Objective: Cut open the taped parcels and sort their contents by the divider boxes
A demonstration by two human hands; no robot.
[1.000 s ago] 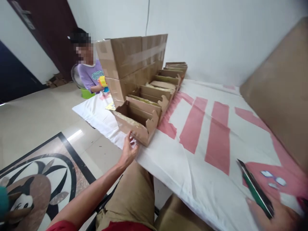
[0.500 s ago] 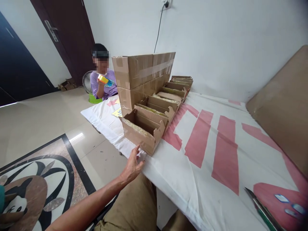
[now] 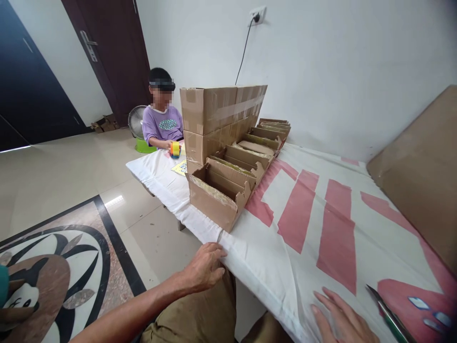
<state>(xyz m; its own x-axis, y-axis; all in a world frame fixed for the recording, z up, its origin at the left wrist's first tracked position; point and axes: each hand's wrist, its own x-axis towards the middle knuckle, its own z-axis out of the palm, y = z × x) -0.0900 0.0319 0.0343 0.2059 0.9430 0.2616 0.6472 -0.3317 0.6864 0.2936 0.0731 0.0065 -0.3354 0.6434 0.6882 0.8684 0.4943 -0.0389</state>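
Note:
My left hand (image 3: 206, 266) is at the cloth-covered table's near edge, empty, with fingers slightly bent and the thumb apart. Just beyond it stands the nearest open cardboard box (image 3: 214, 205), its top uncovered and its rim rough-cut. My right hand (image 3: 342, 318) shows at the bottom right, fingers spread over the cloth, holding nothing. To the right of that hand lies a utility knife (image 3: 392, 317) with a dark blade and a green handle. More open boxes (image 3: 243, 161) run in a row behind the nearest one, beside a wall of stacked taped boxes (image 3: 217, 112).
Across the table, a person in a purple shirt (image 3: 162, 126) holds a yellow and orange tape dispenser (image 3: 175, 149). A yellow printed sheet (image 3: 180, 167) lies left of the boxes. A large brown cardboard panel (image 3: 421, 176) leans at the right. A fan (image 3: 136, 119) stands behind the person.
My left hand has drawn back from the nearest box to the table edge. My right hand has come into view beside the knife. The other person has lowered the tape dispenser.

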